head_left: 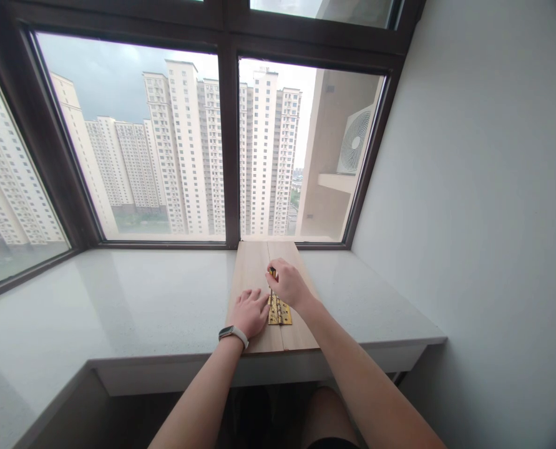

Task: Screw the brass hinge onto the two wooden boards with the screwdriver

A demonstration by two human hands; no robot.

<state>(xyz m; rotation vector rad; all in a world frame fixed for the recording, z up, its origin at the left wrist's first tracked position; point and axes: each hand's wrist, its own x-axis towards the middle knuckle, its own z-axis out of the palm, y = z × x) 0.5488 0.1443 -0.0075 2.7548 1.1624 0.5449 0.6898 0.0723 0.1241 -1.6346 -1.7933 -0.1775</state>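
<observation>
A gold-coloured hinge point(284, 315) lies across the seam between two pale wooden boards point(252, 265). My right hand point(287, 282) is closed around the black and yellow handle of a screwdriver point(273, 272). The screwdriver stands roughly upright, its shaft reaching down to the hinge's left leaf. Whether a screw sits under its tip is too small to tell. Flat on the left board rests my left hand point(250, 312), fingers spread, with the fingertips beside the hinge's left edge. A watch band with a dark face is on the left wrist.
The boards lie on a white windowsill counter point(165, 299), from its front edge back to the dark window frame point(231, 156). A white wall point(469, 174) rises on the right. My legs are below the counter's front edge.
</observation>
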